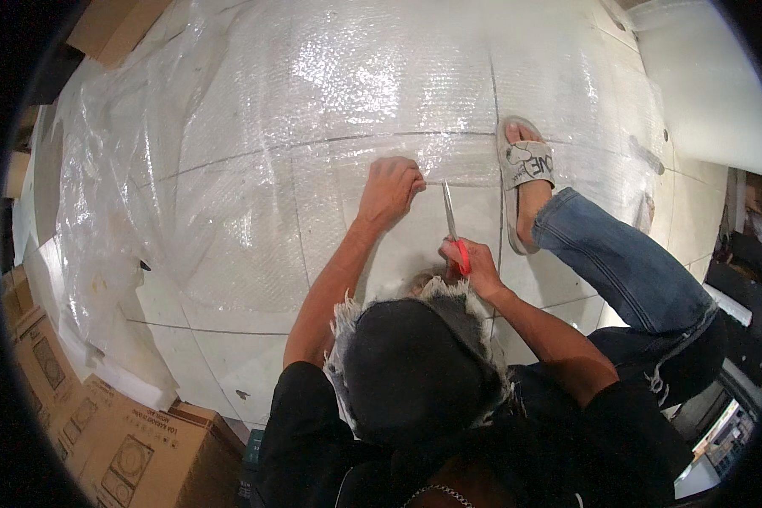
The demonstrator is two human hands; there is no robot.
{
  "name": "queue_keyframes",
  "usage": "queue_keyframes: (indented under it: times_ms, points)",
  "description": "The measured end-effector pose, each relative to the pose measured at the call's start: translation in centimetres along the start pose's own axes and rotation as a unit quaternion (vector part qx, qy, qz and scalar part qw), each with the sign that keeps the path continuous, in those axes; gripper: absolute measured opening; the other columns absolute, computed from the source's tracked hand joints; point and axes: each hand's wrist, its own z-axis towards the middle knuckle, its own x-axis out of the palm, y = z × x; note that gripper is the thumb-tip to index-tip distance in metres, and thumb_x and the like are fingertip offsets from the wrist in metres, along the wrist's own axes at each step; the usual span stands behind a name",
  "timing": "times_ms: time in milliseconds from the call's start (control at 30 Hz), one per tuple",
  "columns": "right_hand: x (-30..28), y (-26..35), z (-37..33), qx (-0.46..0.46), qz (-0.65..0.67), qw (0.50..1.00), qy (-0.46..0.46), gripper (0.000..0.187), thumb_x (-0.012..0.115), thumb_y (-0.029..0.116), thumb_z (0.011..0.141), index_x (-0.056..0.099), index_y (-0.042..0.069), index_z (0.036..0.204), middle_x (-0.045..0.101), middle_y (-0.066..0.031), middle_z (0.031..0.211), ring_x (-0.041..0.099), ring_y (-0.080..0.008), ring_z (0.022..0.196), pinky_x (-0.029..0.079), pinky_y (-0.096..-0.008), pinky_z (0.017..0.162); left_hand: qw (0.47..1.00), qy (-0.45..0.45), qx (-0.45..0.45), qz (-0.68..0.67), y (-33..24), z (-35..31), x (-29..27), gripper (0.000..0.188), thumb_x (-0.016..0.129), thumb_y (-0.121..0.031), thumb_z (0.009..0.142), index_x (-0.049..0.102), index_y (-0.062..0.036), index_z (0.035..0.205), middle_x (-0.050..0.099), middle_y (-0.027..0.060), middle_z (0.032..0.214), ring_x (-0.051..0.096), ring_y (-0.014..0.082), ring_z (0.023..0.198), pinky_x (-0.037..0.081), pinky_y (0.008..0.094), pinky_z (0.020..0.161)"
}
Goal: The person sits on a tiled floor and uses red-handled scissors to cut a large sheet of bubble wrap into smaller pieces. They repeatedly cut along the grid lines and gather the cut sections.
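Observation:
A wide sheet of clear bubble wrap (347,76) lies spread over the tiled floor, its near edge running past my hands. My left hand (392,188) is closed at that edge, fingers curled and pinching the film. Just to the right, my right hand (479,267) grips a pair of scissors (450,213) by the red handles. The metal blades point away from me, their tips at the edge of the bubble wrap. They look nearly closed together.
My sandalled foot (529,161) rests on the wrap at the right. Printed cardboard boxes (135,457) stand at the lower left, another box (114,30) at the far left. A large pale roll (707,85) sits at the far right. My bent knee (419,364) is close below my hands.

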Motion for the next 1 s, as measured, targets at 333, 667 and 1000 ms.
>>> queue_keyframes:
  times_ms: [333,667,1000]
  points:
    - [1.0,3.8,5.9,-0.076,0.017,0.996,-0.050,0.033,0.068,0.032,0.088,0.066,0.000,0.091,0.051,-0.0007,0.055,0.045,-0.0074,0.044,0.033,-0.0244,0.041,0.999,0.015,-0.037,0.010,-0.2,0.2,0.1,0.017,0.063,-0.021,0.085,0.057,-0.0079,0.094,0.060,0.0057,0.102,0.053,0.0285,0.100,0.037,0.0443,0.090]
    - [0.6,17.5,17.4,-0.133,-0.018,0.990,-0.051,0.046,0.073,0.043,0.081,0.056,0.006,0.060,0.051,-0.0014,0.052,0.043,-0.0084,0.042,0.032,-0.0256,0.041,0.999,0.030,-0.042,-0.005,-0.1,0.5,-0.7,0.016,0.065,-0.020,0.083,0.059,-0.0077,0.091,0.058,0.0038,0.104,0.051,0.0263,0.099,0.038,0.0431,0.087]
    - [-1.5,33.9,33.4,-0.209,-0.049,0.969,-0.123,0.048,0.077,0.049,0.074,0.056,0.008,0.062,0.052,-0.0032,0.056,0.048,-0.0124,0.046,0.034,-0.0277,0.044,0.995,0.061,-0.077,-0.017,-0.2,0.9,-0.1,0.018,0.065,-0.022,0.084,0.058,-0.0095,0.094,0.060,0.0027,0.104,0.052,0.0241,0.101,0.037,0.0428,0.090]
